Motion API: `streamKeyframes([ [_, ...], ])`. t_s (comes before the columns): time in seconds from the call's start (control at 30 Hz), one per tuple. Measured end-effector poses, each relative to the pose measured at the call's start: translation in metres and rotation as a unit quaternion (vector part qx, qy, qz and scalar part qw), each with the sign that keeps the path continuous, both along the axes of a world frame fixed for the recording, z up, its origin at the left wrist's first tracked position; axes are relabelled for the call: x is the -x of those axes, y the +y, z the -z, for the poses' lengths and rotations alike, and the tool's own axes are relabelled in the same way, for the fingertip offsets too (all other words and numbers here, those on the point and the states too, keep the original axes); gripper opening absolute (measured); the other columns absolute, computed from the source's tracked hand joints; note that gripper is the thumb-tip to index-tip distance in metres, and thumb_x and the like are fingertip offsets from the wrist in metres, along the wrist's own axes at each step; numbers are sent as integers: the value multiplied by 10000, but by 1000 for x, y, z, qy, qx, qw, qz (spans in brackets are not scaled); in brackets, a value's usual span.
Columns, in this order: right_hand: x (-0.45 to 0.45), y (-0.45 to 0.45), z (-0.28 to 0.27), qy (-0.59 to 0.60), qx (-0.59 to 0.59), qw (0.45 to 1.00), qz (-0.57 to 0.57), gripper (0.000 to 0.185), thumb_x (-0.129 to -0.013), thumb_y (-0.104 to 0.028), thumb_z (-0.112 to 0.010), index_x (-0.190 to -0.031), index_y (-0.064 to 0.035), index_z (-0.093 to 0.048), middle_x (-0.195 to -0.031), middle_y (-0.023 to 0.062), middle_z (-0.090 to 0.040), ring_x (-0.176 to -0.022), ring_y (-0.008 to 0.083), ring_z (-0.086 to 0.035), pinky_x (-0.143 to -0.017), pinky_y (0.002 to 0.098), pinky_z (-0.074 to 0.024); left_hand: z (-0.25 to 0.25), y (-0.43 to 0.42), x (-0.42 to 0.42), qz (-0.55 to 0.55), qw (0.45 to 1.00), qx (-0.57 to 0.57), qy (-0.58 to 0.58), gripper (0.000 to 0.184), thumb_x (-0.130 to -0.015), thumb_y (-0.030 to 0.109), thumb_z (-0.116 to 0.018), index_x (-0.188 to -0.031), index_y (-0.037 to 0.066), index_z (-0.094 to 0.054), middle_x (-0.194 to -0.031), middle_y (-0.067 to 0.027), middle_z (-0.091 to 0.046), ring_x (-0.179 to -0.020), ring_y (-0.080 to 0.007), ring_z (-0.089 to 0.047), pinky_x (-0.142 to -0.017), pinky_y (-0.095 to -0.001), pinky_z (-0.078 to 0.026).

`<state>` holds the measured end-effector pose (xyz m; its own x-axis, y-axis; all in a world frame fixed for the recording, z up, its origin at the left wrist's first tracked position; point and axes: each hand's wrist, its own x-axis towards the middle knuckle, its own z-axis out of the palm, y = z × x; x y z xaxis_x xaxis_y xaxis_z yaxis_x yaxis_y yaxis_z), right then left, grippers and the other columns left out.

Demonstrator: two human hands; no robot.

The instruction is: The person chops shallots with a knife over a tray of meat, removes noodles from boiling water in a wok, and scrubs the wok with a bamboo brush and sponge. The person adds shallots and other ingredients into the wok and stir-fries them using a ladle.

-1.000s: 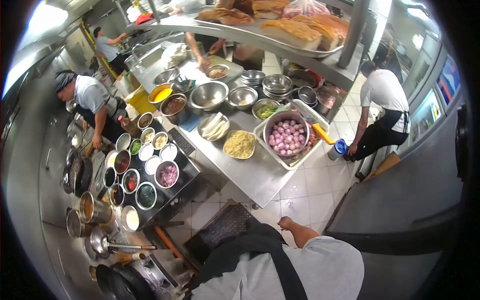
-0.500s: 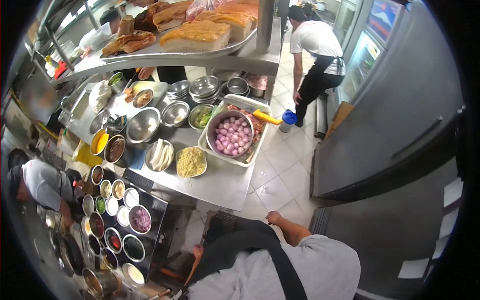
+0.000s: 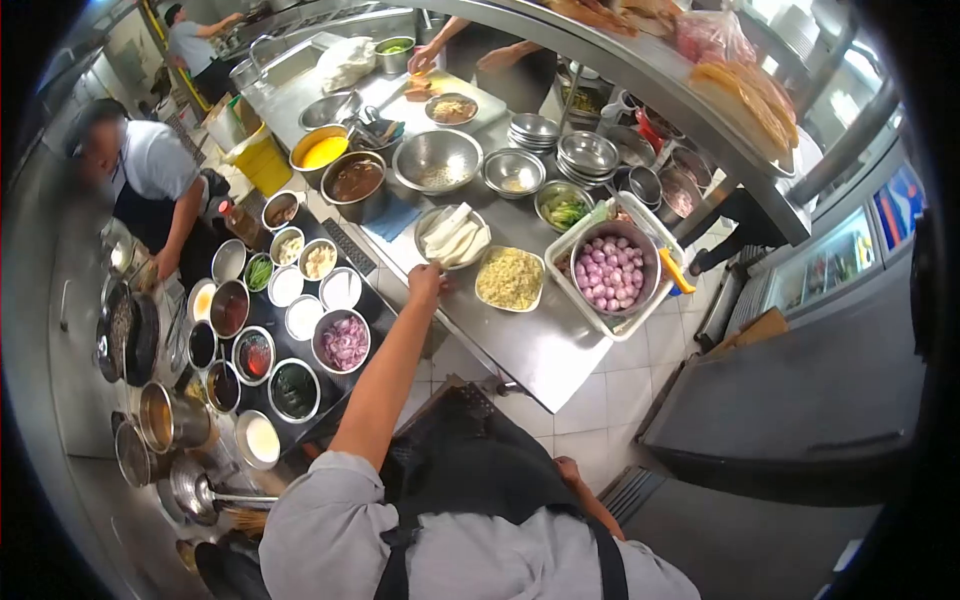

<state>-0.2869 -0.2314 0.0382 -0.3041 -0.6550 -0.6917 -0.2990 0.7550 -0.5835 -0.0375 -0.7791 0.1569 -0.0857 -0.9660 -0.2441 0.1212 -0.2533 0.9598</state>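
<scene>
My left hand (image 3: 427, 281) is stretched forward over the edge of the steel table, at the near rim of a metal bowl (image 3: 421, 236) of long white strips. Its fingers look slightly apart; whether they touch the rim I cannot tell. To the right of that hand stands a white bowl of chopped yellowish food (image 3: 510, 279). My right hand (image 3: 569, 470) hangs low beside my black apron (image 3: 465, 460), away from the table, its fingers curled with nothing visible in them.
A pot of peeled purple shallots (image 3: 609, 273) sits in a white tub (image 3: 610, 328) at the table's right. Several ingredient bowls crowd the left counter. A co-worker (image 3: 160, 175) stands at the stove; another person's hands (image 3: 426, 56) are across the table. An overhead shelf (image 3: 640, 70) juts above.
My view has swung left and turned. My left hand has risen from low by my side to the bowl of white strips. My right hand stays low by my side.
</scene>
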Motion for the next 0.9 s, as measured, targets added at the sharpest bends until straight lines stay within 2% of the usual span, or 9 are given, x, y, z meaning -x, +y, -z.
streamKeyframes([
  [0.1,-2,-6,-18,-5,-13,999,39,289,-896,-271,-603,-990,-20,-710,-976,155,-703,-903,266,-676,-812,351,-527,-81,24,13,-81,990,-113,0,287,-841,96,-558,-1035,-109,-504,-840,-184,-596,-597,-269,-649,-465,-359,-546],
  [0.17,-3,-10,-23,-49,41,991,117,189,-876,-153,-620,-872,26,-678,-754,93,-667,-649,184,-602,-582,342,-498,-81,31,7,-94,991,-84,-40,285,-839,94,-558,-1030,-114,-515,-854,-199,-607,-593,-268,-649,-460,-352,-547],
  [0.2,2,-9,-17,-50,42,992,107,189,-876,-153,-620,-872,26,-678,-754,93,-667,-649,184,-602,-582,342,-498,-82,39,3,-103,991,-60,-64,285,-836,91,-558,-1027,-118,-527,-871,-210,-617,-584,-265,-647,-458,-345,-547],
  [0.3,16,-9,-1,-54,89,995,-1,173,-886,-142,-589,-854,-2,-684,-745,85,-662,-639,183,-595,-566,342,-494,-80,80,-18,-128,988,-22,-85,248,-836,73,-555,-1009,-103,-579,-842,-181,-645,-545,-222,-625,-445,-318,-532],
  [0.4,33,-20,16,-55,77,989,-115,171,-889,-143,-582,-870,-5,-680,-760,85,-664,-656,192,-605,-578,345,-500,-68,163,-57,-181,975,-100,77,210,-841,48,-553,-987,-75,-639,-774,-120,-671,-501,-162,-596,-429,-289,-508],
  [0.43,40,-26,24,-57,75,983,-159,170,-890,-144,-580,-875,-6,-679,-765,85,-664,-662,195,-608,-582,346,-502,-112,205,-67,-194,978,-78,-4,215,-845,52,-558,-999,-74,-639,-785,-115,-670,-533,-160,-601,-437,-286,-512],
  [0.6,74,-70,58,-70,31,938,-338,169,-895,-145,-568,-902,-11,-671,-791,85,-667,-690,209,-625,-602,352,-512,-94,377,-144,-337,935,-105,-31,226,-851,64,-567,-1014,-67,-650,-813,-105,-668,-585,-152,-616,-431,-271,-510],
  [0.83,75,-142,82,-32,-5,858,-513,173,-902,-148,-553,-939,-18,-661,-826,85,-672,-730,230,-648,-630,359,-527,-186,610,-235,-674,708,-168,-131,212,-852,110,-634,-1018,-18,-662,-799,-85,-684,-572,-137,-628,-397,-266,-502],
  [0.9,67,-155,90,-21,0,835,-550,175,-904,-149,-548,-950,-20,-658,-836,85,-673,-741,235,-655,-638,361,-531,-188,672,-277,-731,642,-97,-210,193,-853,95,-622,-1009,-14,-656,-797,-80,-683,-565,-136,-625,-399,-266,-494],
])
